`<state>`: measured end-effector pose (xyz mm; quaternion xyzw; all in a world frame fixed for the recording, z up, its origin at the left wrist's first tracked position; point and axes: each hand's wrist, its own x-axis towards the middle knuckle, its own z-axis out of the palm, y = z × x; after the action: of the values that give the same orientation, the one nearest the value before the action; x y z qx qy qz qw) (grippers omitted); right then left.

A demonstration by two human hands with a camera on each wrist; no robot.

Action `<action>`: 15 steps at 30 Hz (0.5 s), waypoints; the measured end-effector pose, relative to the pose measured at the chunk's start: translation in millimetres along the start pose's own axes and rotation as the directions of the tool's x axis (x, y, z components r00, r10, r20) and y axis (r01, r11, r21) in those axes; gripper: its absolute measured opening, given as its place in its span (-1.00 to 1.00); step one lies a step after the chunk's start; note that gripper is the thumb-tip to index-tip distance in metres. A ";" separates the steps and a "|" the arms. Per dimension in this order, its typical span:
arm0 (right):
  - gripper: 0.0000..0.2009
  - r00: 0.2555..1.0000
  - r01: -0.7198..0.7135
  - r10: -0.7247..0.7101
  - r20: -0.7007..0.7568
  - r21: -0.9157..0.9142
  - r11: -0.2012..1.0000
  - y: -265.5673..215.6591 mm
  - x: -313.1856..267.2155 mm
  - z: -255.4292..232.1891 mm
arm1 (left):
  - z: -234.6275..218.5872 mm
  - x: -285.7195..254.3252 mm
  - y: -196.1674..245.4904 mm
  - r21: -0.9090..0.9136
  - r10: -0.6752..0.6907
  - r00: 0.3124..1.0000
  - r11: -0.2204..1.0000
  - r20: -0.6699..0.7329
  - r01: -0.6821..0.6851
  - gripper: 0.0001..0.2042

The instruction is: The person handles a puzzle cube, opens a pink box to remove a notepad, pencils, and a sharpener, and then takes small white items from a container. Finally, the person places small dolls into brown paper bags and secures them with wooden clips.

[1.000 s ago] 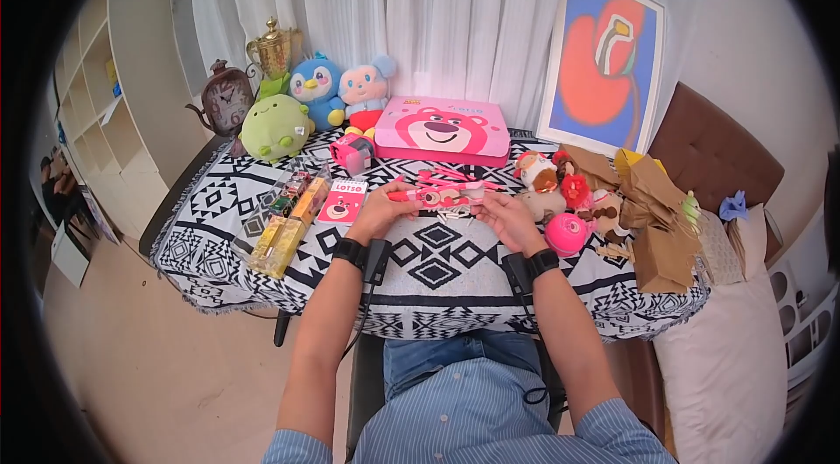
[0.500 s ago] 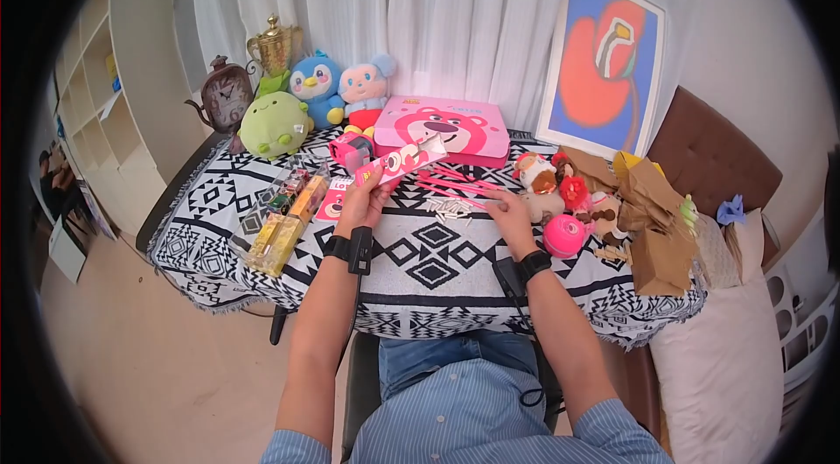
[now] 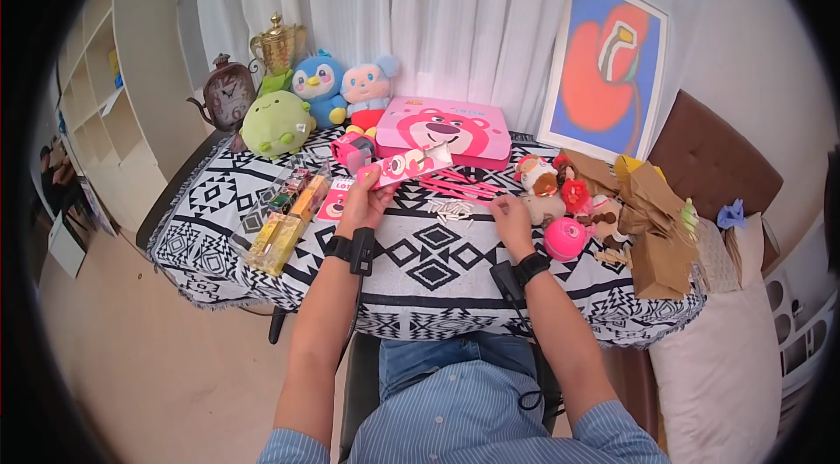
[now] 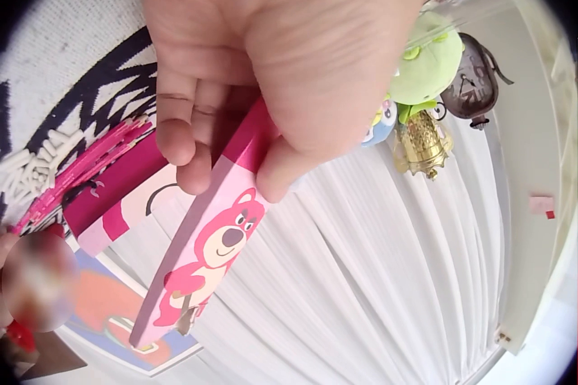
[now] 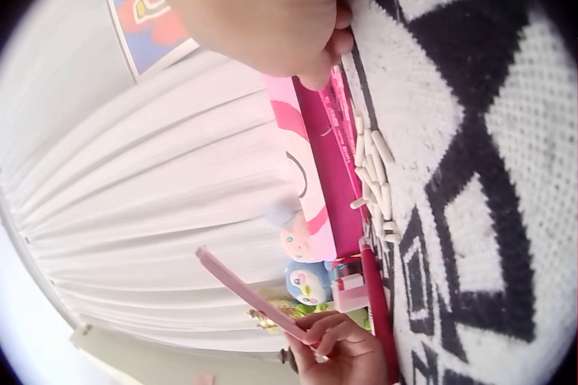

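Observation:
My left hand (image 3: 366, 201) grips a long, narrow pink cardboard box (image 4: 212, 241) with a bear print, thumb on one side and fingers on the other. Its far end, raised above the table, stands open with a flap showing. Several pink pencils (image 3: 459, 185) lie on the patterned cloth below it. At their right ends is my right hand (image 3: 512, 221), low over the cloth, its fingertips right at the pencils (image 5: 336, 123); whether they pinch one, I cannot tell. Short white sticks (image 5: 372, 168) are heaped beside the pencils.
Behind stands a large pink bear box (image 3: 446, 131). Plush toys (image 3: 278, 125) and a pink sharpener-like item (image 3: 353, 150) sit at back left. Nearer left are a Lotso booklet (image 3: 334, 201) and clear packages (image 3: 278, 245). Right are a pink ball (image 3: 565, 239), small plush toys and paper bags (image 3: 662, 258).
Earlier both hands held the narrow box level near the middle. The right hand let go and came down to the pencils; the left lifted the box leftward and tilted its far end up.

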<state>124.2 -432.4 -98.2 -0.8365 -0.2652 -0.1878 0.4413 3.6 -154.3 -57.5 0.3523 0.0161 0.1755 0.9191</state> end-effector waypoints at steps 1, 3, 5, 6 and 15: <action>-0.83 0.983 -0.181 0.172 0.059 0.233 0.956 -2.0 0.8 -0.8 | 1.3 -0.7 0.0 0.001 -0.002 1.000 1.000 0.001 0.002 -0.81; -0.85 0.980 -0.196 0.192 0.052 0.409 0.891 -7.1 2.3 -2.7 | 3.7 -2.6 1.2 -0.030 0.015 0.998 0.999 -0.062 -0.017 -0.80; -0.86 0.976 -0.202 0.214 0.047 0.574 0.794 -13.0 1.6 -3.7 | 7.9 -4.1 1.6 0.007 0.032 0.997 0.999 -0.072 -0.031 -0.79; -0.86 0.983 -0.146 0.185 0.005 0.630 0.763 -16.2 1.8 -4.2 | 9.4 -3.7 1.6 0.042 0.050 0.995 0.998 -0.081 -0.047 -0.79; -0.81 0.892 0.060 0.286 -0.350 0.719 0.692 -42.6 3.2 -34.5 | -1.2 3.6 -8.8 0.270 0.120 0.993 0.957 -0.024 -0.109 -0.81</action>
<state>98.0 -440.4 -50.6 -0.5501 -0.1577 -0.2240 0.7889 9.5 -158.4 -63.7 0.4701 0.0380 0.2316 0.8509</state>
